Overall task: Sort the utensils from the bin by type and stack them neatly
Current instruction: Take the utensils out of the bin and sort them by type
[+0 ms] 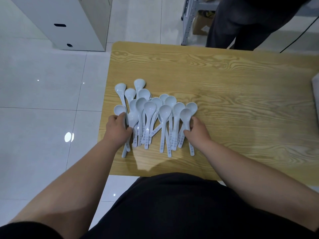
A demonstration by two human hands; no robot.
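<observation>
Pale glossy floor tiles (43, 83) fill the left side of the frame, with a white cabinet (69, 23) standing in the upper left and a metal rack (187, 19) holding a cardboard box (201, 25) at the top, just right of center. Beside the rack a second person in dark trousers (241, 23) stands at the far edge of the wood-grain counter (224, 75), which takes up the middle and right of the view. On the left part of the counter lies a loose heap of white plastic spoons (149, 107), bowls pointing toward the top of the frame and handles toward the bottom, many overlapping and crossing one another; faint print runs along several handles, too blurred to read. The left hand (118, 130) is at the left edge of the heap, its thumb up against one spoon bowl and its fingers curled in around the handles there. The right hand (196, 131) is at the right edge of the heap, thumb and curled fingers closed around the handle of the outermost spoon. Both bare forearms reach in from the bottom of the frame over a dark shirt. A sliver of something grey (315, 94) pokes in at the right edge; I cannot tell what it is.
</observation>
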